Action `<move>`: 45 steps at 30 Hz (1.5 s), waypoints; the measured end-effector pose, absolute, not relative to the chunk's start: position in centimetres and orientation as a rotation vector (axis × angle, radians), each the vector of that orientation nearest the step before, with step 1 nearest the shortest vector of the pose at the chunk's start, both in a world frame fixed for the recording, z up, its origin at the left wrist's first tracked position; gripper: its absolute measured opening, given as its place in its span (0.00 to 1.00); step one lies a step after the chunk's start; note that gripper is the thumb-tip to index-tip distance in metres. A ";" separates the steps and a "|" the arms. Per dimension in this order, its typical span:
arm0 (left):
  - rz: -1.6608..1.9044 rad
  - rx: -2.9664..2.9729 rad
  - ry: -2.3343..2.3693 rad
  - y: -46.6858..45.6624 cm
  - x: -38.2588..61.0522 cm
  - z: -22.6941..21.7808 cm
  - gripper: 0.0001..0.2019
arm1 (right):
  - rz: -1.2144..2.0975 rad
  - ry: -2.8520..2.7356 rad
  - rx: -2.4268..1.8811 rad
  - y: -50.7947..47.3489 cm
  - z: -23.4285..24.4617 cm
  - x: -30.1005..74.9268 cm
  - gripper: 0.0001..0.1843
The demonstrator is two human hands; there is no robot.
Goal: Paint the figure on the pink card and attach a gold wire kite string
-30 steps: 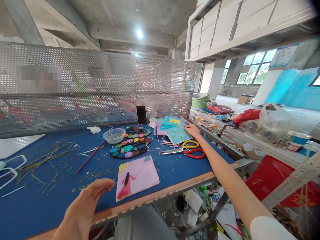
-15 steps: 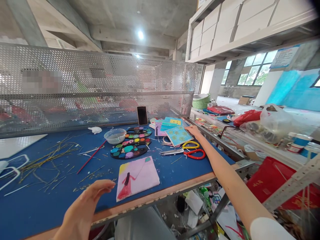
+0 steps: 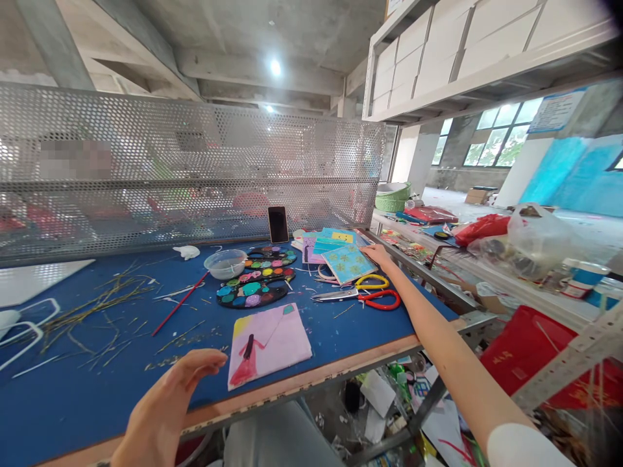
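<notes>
Only the view drifts. Left hand [image 3: 187, 375] curves, empty, at nine o'clock from the pink painting [image 3: 280, 347]; right hand [image 3: 377, 253] touches the flowered card [image 3: 347, 263] at one o'clock, grip unclear. Dragging could snag the scissors [image 3: 346, 295].

Your single view came from the camera on your head, set above the near edge of the flat blue worktable [image 3: 58, 408] and looking forward and down across it. You faced the grey perforated metal screen [image 3: 195, 168] that closed the far side. Your bare left hand [image 3: 182, 386] showed large at the near left, close to the lens, while your bare right hand [image 3: 378, 254] looked smaller, farther off to the right. The wide view reached up to the grey concrete ceiling [image 3: 302, 32], right to the long white metal shelf [image 3: 438, 96] overhead, and down to your grey-clothed lap [image 3: 272, 434].
</notes>
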State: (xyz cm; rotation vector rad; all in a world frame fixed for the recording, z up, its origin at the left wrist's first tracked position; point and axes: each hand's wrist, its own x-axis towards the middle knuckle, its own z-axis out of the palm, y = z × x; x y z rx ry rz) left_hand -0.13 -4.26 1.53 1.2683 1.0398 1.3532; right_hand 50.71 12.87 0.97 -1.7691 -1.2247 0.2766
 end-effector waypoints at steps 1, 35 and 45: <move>1.352 1.271 1.040 -4.3 -0.1 1.5 0.24 | 0.300 -1.222 -1.783 12.8 1.0 50.6 0.16; 0.157 3.339 0.542 21.0 35.9 5.7 0.28 | -0.300 -1.762 -1.668 4.3 0.9 51.8 0.07; 0.177 3.301 0.534 21.5 35.9 4.1 0.25 | -0.223 -1.765 -1.719 4.4 0.9 52.0 0.06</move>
